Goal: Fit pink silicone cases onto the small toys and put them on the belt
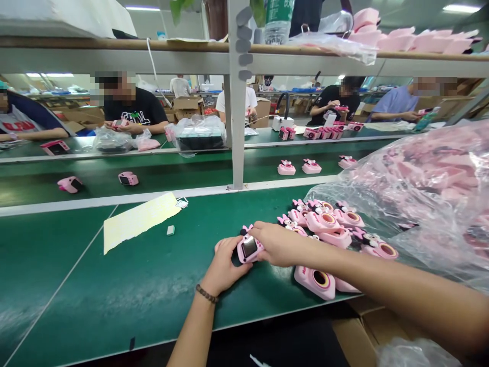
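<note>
Between my two hands, just above the green tabletop, is a pink toy camera with its dark screen facing up and a dark figure on its top edge. My left hand, below a beaded bracelet, grips its left side with fingers and thumb. From the right, my right hand has its fingers closed on the camera's upper right side. Just right of my hands lies a pile of pink camera covers with bows and round lens rings. Another pink cover rests near the front edge, below my right forearm.
A large clear bag of pink parts fills the right side. On the left are a yellow sheet and a small pale block. Behind a white rail, several pink cameras sit on a green belt. A post stands ahead; people work opposite.
</note>
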A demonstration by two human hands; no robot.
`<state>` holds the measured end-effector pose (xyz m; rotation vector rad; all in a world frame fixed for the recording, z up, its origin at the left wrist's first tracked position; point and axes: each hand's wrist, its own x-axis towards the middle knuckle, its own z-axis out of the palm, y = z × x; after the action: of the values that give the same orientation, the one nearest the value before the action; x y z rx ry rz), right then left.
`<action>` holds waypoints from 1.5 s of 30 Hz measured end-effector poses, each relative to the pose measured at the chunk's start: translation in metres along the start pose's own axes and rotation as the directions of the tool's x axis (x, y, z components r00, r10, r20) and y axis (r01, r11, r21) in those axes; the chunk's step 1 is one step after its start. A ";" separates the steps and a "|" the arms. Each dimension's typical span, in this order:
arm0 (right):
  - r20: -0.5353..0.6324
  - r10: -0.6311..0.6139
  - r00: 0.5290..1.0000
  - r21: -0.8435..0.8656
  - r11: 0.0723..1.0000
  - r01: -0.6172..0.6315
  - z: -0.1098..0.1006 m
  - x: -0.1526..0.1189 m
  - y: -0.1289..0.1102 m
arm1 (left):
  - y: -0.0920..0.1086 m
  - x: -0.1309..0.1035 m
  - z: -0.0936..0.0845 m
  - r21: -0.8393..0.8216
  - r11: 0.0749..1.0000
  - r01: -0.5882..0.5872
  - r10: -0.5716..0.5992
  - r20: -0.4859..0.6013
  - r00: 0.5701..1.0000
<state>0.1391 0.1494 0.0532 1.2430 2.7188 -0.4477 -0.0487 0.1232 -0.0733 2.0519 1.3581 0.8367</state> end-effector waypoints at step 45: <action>-0.360 -0.060 0.931 0.319 0.930 0.183 0.061 -0.007 0.026 | 0.000 0.002 0.006 -0.020 0.999 0.029 -0.030 -0.045 0.999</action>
<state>0.1630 0.1414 -0.0085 1.3419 3.1300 -0.8313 -0.0436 0.1243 -0.0772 2.0045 1.3955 0.8855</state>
